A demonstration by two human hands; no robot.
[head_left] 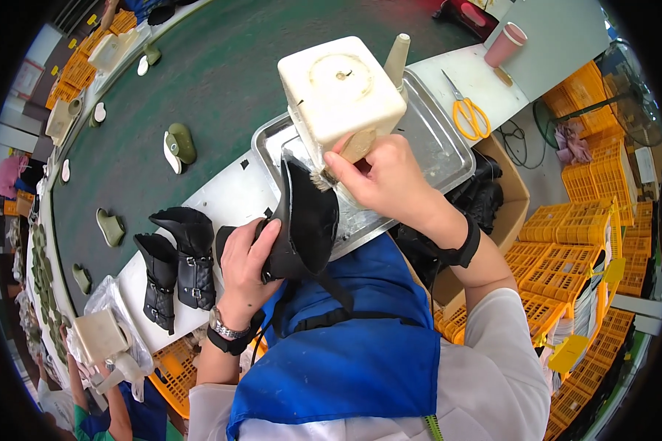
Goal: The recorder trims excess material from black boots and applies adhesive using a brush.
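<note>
My left hand (244, 259) is closed around a black boot (296, 220), its wide opening turned up toward me. In my right hand (384, 175) is a brush (359, 145) with a wooden handle, pinched between thumb and fingers. Its pale bristles point down at the boot's upper edge; whether they touch it I cannot tell. Just beyond the brush stands a white square plastic container (342, 84) with a spout, set on a metal tray (449, 165). Left of my left hand, two black buckled boots (187, 257) rest on the white table.
A green conveyor belt (221, 88) carries several olive shoe pieces (181, 143). Orange-handled scissors (469, 117) and a pink cup (504, 44) are on the table at right. A cardboard box (513, 198) of black boots and stacked orange crates (559, 257) stand to my right. Another person works at lower left.
</note>
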